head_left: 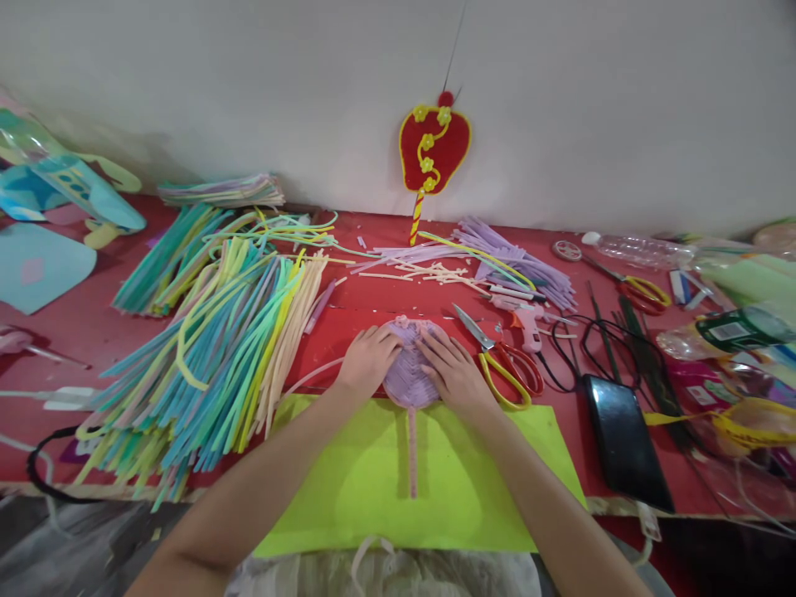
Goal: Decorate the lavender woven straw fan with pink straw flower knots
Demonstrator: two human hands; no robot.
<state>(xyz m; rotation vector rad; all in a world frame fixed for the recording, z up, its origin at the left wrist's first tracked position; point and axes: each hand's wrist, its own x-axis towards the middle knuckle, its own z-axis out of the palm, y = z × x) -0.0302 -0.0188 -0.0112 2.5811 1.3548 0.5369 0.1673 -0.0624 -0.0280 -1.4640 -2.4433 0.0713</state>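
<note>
A round lilac fan woven from fuzzy strips (407,377) lies on the red table, its thin handle (412,452) running down over a lime-green sheet (497,489). My left hand (368,359) presses on the fan's left side with fingers laid flat and close together. On the fan's right side rests my right hand (453,371), its fingers also flat on the weave. Neither hand grips anything.
A big heap of pastel fuzzy strips (211,356) fills the left. Red-and-yellow scissors (503,365), a pink glue gun (528,323) and a black phone (625,439) lie to the right. A red fan (434,149) hangs on the wall; lilac strips (522,265) lie behind.
</note>
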